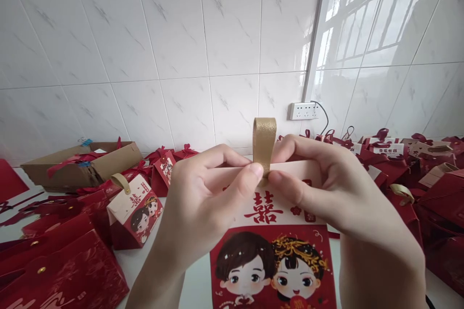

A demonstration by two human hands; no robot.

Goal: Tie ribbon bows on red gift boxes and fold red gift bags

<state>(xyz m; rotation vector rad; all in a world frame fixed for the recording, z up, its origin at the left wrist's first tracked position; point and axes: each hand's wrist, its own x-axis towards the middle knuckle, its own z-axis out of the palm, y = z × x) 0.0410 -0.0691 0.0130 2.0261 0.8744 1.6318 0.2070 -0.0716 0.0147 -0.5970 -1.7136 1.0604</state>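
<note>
A red and cream gift box (268, 246) with two cartoon faces and a red character is held upright in front of me. A gold strap loop (264, 142) stands up from its top edge. My left hand (217, 188) pinches the base of the strap, thumb in front and fingers behind the cream panel. On the other side, my right hand (319, 178) grips the same top edge, its thumb tip beside the strap's base and its fingers bent behind. The strap's lower end is partly hidden by my left thumb.
A similar finished box (136, 212) stands on the white table at left, near larger red boxes (68, 270). An open cardboard box (83, 164) is at the back left. Many red boxes (395, 166) crowd the right. A power strip (303, 111) is on the tiled wall.
</note>
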